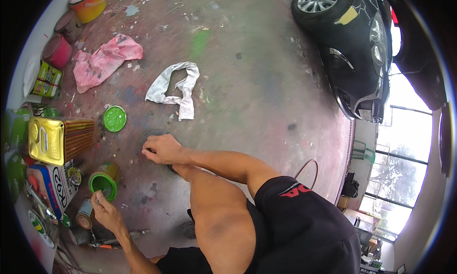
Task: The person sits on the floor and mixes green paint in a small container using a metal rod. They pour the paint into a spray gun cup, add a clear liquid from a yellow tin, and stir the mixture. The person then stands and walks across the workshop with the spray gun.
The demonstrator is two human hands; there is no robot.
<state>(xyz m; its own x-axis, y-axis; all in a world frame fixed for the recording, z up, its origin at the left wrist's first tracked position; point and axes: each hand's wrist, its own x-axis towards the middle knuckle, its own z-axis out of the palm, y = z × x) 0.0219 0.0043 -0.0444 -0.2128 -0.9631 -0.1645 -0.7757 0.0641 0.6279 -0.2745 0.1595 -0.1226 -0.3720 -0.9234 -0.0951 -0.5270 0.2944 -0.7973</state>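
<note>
My left hand [107, 212] is closed on what looks like a thin grey stick in the open can of green paint [103, 183]. A green-coated round lid [114, 118] lies above the can, beside a tall gold rectangular tin [47, 140]. A tan-rimmed can [84, 219] stands just left of my left hand. My right hand [154, 149] hangs beyond my bent knee, fingers curled; whether anything is in them is hidden. Part of a dark object shows behind that hand, too covered to identify.
A pink rag [104, 62] and a white cloth [188, 93] lie on the stained floor. Several paint containers [56, 51] line the left wall. A black car [350, 67] is at the upper right, a red hose [312, 164] behind me, a glazed door [397, 164] at right.
</note>
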